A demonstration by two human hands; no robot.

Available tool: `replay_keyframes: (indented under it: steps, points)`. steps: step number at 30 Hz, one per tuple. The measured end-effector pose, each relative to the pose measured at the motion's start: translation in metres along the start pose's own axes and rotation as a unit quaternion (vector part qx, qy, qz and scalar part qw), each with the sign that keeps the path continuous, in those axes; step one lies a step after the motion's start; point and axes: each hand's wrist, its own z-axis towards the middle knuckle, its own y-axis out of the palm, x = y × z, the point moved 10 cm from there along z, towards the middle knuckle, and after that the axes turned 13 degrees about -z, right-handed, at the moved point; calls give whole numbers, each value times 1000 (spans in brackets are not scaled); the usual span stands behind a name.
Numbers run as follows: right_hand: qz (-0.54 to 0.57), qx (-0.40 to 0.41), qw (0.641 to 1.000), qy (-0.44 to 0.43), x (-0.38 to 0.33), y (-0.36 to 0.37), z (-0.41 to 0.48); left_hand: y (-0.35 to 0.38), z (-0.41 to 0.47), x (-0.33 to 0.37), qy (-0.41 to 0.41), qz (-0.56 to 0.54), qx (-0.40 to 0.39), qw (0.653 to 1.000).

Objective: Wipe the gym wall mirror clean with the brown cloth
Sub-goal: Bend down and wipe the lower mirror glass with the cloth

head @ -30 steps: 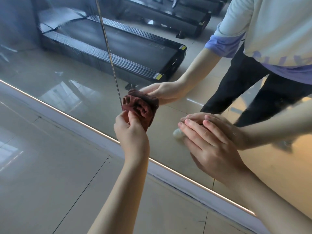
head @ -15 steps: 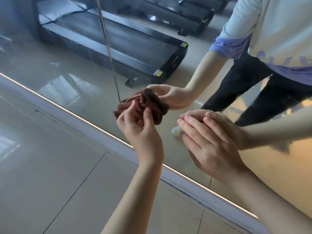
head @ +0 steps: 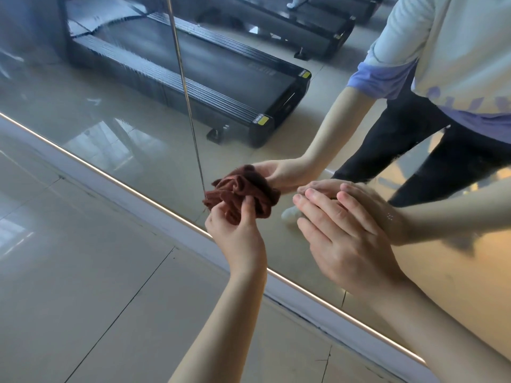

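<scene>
The wall mirror [head: 116, 134] fills the upper part of the head view, with a thin vertical seam [head: 185, 92] between its panels. My left hand [head: 237, 239] pinches a bunched brown cloth [head: 237, 200] against the glass just above the mirror's lower edge, at the foot of the seam. My right hand [head: 343, 236] lies flat on the glass to the right of the cloth, fingers straight and together. Both hands and the cloth are doubled by their reflections.
A bright metal strip [head: 110, 178] and a pale baseboard [head: 154, 205] run diagonally under the mirror. Glossy beige floor tiles [head: 83, 286] lie below. The glass reflects black treadmills [head: 221, 78] and a person in a white and purple top with dark trousers [head: 442, 78].
My left hand has slid the cloth down and slightly right along the glass, toward the mirror's lower edge. The cloth has spread a little wider. My right hand has stayed pressed in place.
</scene>
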Motion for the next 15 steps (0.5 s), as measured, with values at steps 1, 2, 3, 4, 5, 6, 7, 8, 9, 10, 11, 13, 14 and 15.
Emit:
replay_keyframes:
  steps: [1, 2, 3, 4, 5, 6, 7, 8, 9, 10, 11, 13, 14, 15]
  points:
    - [1, -1, 1000, 1, 0, 0, 0, -5, 6, -5, -7, 1, 15, 1000]
    - [1, 0, 1000, 3, 0, 0, 0, -12, 14, -11, -27, -1, 40, 999]
    - [2, 1, 1000, 4, 0, 0, 0, -19, 20, -18, -60, -2, 70, 996]
    - [3, 3, 1000, 5, 0, -1, 0, -24, 24, -24, -92, -8, 92, 991]
    - [3, 6, 1000, 4, 0, 0, 0, -25, 24, -28, -110, -17, 98, 989]
    - [2, 7, 1000, 2, 0, 0, -1, -24, 20, -29, -114, -19, 89, 989]
    - [-1, 7, 1000, 1, 0, 0, -1, -20, 12, -29, -108, -13, 71, 991]
    - [-4, 8, 1000, 1, 0, 0, -1, -13, 1, -30, -98, -5, 45, 994]
    - [-7, 10, 1000, 2, 0, 0, 0, -8, -8, -32, -88, 1, 18, 996]
    - [-9, 11, 1000, 6, 0, 0, 1, -5, -15, -35, -75, 8, -3, 997]
    - [-10, 13, 1000, 10, 0, -1, 1, -5, -17, -37, -66, 16, -9, 998]
    - [-5, 15, 1000, 20, 0, -2, 2, -14, 0, -45, -71, 22, 27, 997]
    - [-3, 15, 1000, 22, 0, -2, 2, -20, 12, -50, -90, 19, 55, 994]
    - [-1, 15, 1000, 21, 0, -2, 3, -26, 21, -55, -116, 12, 78, 990]
